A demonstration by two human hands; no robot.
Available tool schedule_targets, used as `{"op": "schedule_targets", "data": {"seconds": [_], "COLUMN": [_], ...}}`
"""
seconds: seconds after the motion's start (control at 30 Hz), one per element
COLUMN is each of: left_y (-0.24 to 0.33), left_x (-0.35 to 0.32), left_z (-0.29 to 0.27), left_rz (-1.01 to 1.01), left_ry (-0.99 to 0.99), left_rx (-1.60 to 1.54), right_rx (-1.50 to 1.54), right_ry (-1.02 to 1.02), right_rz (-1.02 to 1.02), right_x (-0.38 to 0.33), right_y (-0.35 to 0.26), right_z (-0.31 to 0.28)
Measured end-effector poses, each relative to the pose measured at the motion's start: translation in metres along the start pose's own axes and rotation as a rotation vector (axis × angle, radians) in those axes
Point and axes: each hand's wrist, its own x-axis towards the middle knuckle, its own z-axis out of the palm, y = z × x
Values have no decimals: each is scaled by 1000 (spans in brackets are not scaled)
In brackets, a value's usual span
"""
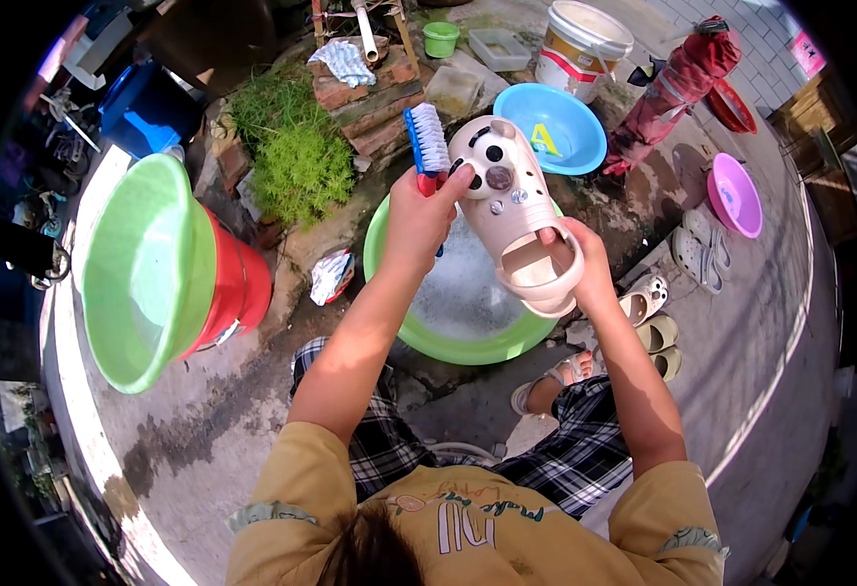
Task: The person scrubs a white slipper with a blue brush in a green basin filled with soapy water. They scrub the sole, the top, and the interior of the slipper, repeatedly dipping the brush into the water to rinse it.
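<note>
The left hand (417,217) is closed around the red handle of a scrub brush (427,142); the blue brush head with white bristles points up, its bristles facing the pale pink clog (508,200) just beside it. The right hand (582,264) grips the clog at its heel end, fingers curled over the heel strap and rim. The clog is held tilted, toe away from the person, upper side facing the camera; round charms sit on its top. Both hands and the clog are raised over a green basin (448,342) of soapy water that stands on the concrete floor in front of the person's knees.

At the floor's left side a large green basin (145,273) rests on a red bucket (238,283). Beyond the soapy basin lie a blue basin (555,127) and a white bucket (580,44). Near the right edge are a pink basin (736,195) and several more clogs (668,293), grouped just beside the person's right forearm
</note>
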Motion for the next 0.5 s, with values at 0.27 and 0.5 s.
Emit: {"op": "schedule_targets", "data": {"seconds": [0.27, 0.5], "left_y": [-13, -10], "left_x": [6, -21], "left_z": [10, 12], "left_rz": [549, 762], "left_ry": [170, -146], "left_rx": [152, 1009], "right_rx": [140, -260], "right_ry": [-18, 194], "right_rz": [109, -167], "right_x": [3, 10], "right_y": [-2, 8], "right_z": [10, 6]}}
